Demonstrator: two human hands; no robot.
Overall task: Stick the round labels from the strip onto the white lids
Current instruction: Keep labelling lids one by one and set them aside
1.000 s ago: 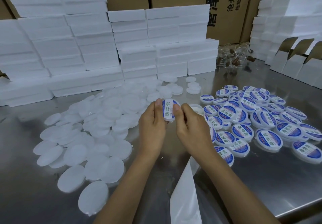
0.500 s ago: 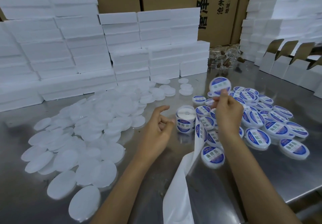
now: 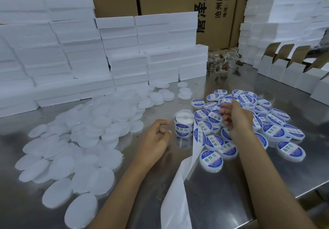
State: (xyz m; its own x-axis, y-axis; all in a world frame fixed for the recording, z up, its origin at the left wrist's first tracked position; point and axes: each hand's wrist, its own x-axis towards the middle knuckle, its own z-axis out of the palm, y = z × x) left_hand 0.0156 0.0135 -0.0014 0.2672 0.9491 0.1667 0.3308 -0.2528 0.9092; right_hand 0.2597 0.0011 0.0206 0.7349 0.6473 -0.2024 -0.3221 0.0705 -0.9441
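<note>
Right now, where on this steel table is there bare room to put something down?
Bare steel table lies near the front edge, between the trailing white backing strip and the right forearm, and far right before the grey cartons. Plain white lids crowd the left; blue-labelled lids crowd the right.

Bare steel table [image 3: 222, 184] lies open below the left hand's fingers [image 3: 161, 130]; label roll [image 3: 183, 125] just right, unlabelled lids [image 3: 99, 130] crowd left.

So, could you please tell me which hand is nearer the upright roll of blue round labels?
Left. The left hand sits just left of the roll, almost touching; the right hand is further right, over the labelled lids.
</note>
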